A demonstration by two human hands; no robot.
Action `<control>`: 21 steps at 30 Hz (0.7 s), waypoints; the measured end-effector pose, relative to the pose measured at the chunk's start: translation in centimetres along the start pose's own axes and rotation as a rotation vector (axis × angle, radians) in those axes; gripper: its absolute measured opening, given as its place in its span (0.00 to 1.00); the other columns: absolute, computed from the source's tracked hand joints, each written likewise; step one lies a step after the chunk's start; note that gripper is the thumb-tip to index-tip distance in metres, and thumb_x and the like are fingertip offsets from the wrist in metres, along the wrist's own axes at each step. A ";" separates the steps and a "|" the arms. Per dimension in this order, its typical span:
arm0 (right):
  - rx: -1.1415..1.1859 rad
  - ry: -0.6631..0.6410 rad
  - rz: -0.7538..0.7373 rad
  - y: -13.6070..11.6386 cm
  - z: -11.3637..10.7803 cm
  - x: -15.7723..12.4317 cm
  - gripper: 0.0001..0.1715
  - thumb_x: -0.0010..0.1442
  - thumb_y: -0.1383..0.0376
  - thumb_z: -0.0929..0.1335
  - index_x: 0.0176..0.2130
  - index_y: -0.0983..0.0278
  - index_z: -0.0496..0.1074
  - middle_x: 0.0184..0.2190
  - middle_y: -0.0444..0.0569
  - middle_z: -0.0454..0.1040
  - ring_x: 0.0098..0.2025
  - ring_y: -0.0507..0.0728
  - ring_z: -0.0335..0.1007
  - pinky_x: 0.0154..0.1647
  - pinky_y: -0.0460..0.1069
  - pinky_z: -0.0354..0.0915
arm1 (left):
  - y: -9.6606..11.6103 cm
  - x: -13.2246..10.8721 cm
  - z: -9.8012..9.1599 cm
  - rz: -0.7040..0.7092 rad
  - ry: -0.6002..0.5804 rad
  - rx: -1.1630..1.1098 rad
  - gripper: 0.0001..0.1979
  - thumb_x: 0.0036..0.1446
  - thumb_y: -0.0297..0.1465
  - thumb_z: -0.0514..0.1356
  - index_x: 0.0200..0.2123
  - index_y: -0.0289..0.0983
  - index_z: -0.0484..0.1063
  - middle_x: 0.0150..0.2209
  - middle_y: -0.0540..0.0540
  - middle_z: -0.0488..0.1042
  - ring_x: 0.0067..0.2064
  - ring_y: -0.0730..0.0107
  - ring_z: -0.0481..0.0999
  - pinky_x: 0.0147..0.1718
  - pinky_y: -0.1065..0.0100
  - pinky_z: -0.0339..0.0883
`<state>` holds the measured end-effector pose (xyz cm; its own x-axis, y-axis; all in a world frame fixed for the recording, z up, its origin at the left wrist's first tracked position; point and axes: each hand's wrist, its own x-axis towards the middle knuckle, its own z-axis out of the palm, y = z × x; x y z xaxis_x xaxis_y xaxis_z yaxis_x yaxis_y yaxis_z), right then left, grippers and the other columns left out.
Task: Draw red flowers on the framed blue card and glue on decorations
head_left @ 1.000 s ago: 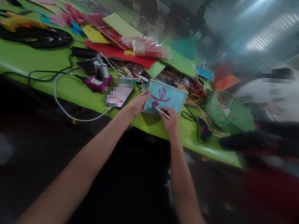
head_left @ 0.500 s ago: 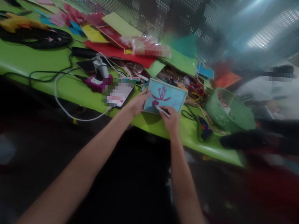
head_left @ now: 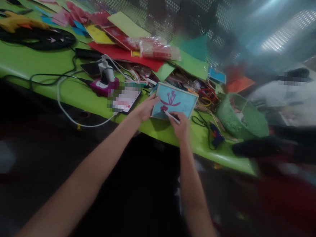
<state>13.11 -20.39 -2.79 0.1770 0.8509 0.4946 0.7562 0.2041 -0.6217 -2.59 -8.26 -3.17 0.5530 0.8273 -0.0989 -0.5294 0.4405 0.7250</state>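
Observation:
A light blue card (head_left: 179,100) with dark pink flower shapes stuck on it lies on the green table (head_left: 29,64) near its front edge. My left hand (head_left: 145,108) rests with fingers stretched out on the card's left edge and holds it flat. My right hand (head_left: 181,125) is closed on a thin white stick-like tool (head_left: 171,117), whose tip touches the pink shape at the card's lower left.
A phone (head_left: 125,100) lies left of the card, beside a pink charger block (head_left: 104,86) with white and black cables. A green basket (head_left: 240,117) and a blue glue gun (head_left: 216,137) sit to the right. Coloured paper sheets and a plastic packet (head_left: 157,50) pile up behind.

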 end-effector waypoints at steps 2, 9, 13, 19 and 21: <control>-0.004 -0.005 0.002 0.1 0.0 0.0 0.08 0.66 0.61 0.70 0.43 0.57 0.81 0.40 0.50 0.82 0.45 0.61 0.76 0.50 0.57 0.69 | 0.0 0.0 0.0 0.002 -0.001 0.002 0.15 0.67 0.29 0.61 0.56 0.39 0.73 0.43 0.43 0.84 0.47 0.56 0.85 0.50 0.54 0.80; 0.016 -0.001 -0.025 0.3 0.0 0.1 0.08 0.66 0.62 0.71 0.43 0.59 0.81 0.39 0.50 0.83 0.44 0.62 0.76 0.48 0.56 0.68 | -0.2 0.2 -0.3 0.016 0.007 -0.009 0.13 0.66 0.29 0.62 0.54 0.37 0.74 0.44 0.41 0.84 0.47 0.56 0.84 0.51 0.53 0.78; 0.006 -0.004 -0.030 0.2 0.1 0.2 0.08 0.66 0.61 0.71 0.43 0.58 0.81 0.40 0.50 0.83 0.44 0.61 0.77 0.48 0.56 0.69 | -0.3 0.3 -0.4 0.016 0.015 -0.020 0.13 0.64 0.29 0.65 0.51 0.36 0.75 0.44 0.41 0.83 0.47 0.56 0.84 0.51 0.53 0.78; -0.004 -0.016 -0.037 0.2 0.2 0.2 0.09 0.66 0.59 0.71 0.43 0.57 0.82 0.39 0.49 0.84 0.44 0.62 0.77 0.48 0.57 0.70 | -0.5 0.5 -0.6 0.008 0.015 -0.029 0.12 0.63 0.30 0.67 0.50 0.37 0.76 0.41 0.42 0.83 0.44 0.56 0.85 0.49 0.54 0.79; -0.005 -0.017 -0.052 0.3 0.2 0.1 0.08 0.66 0.60 0.71 0.42 0.57 0.82 0.39 0.49 0.84 0.44 0.62 0.77 0.48 0.56 0.70 | -0.5 0.5 -0.7 0.008 0.011 -0.031 0.11 0.64 0.30 0.66 0.50 0.37 0.76 0.40 0.43 0.84 0.44 0.56 0.85 0.48 0.55 0.80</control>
<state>13.24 -20.13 -3.01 0.1263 0.8472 0.5160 0.7671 0.2464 -0.5923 -2.49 -7.84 -4.00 0.5419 0.8344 -0.1006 -0.5534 0.4444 0.7044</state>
